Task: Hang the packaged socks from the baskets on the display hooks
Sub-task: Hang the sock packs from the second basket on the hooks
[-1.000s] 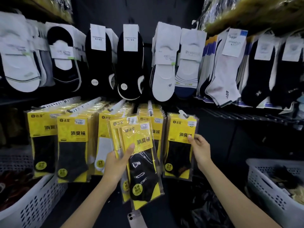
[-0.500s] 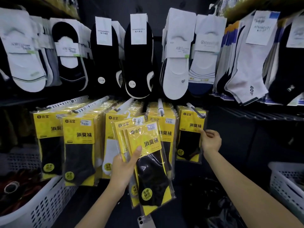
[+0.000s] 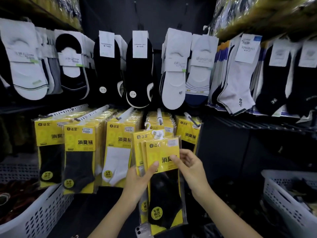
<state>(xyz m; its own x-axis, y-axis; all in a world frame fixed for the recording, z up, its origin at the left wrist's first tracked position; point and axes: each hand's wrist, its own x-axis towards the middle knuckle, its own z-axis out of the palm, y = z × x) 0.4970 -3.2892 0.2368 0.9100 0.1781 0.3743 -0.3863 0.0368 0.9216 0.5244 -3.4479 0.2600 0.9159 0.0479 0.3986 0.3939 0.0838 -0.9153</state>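
Note:
My left hand (image 3: 137, 182) grips a small stack of yellow sock packs (image 3: 163, 157) in front of the lower display row, thumb across the front pack. The front pack shows black socks and has a clear plastic hanger on top. My right hand (image 3: 190, 165) pinches the right edge of that front pack. Behind the stack, white display hooks (image 3: 159, 115) carry rows of the same yellow packs (image 3: 82, 152). The rightmost hook (image 3: 190, 118) holds black-sock packs (image 3: 187, 134).
Loose socks on paper cards hang on the upper row (image 3: 137, 69). A white perforated basket (image 3: 39, 215) stands at lower left and another basket (image 3: 289, 203) at lower right. A phone (image 3: 142, 230) shows under the stack.
My right hand let go of the pack on the rightmost hook and came back left to the front pack of the stack. The stack has moved up and right.

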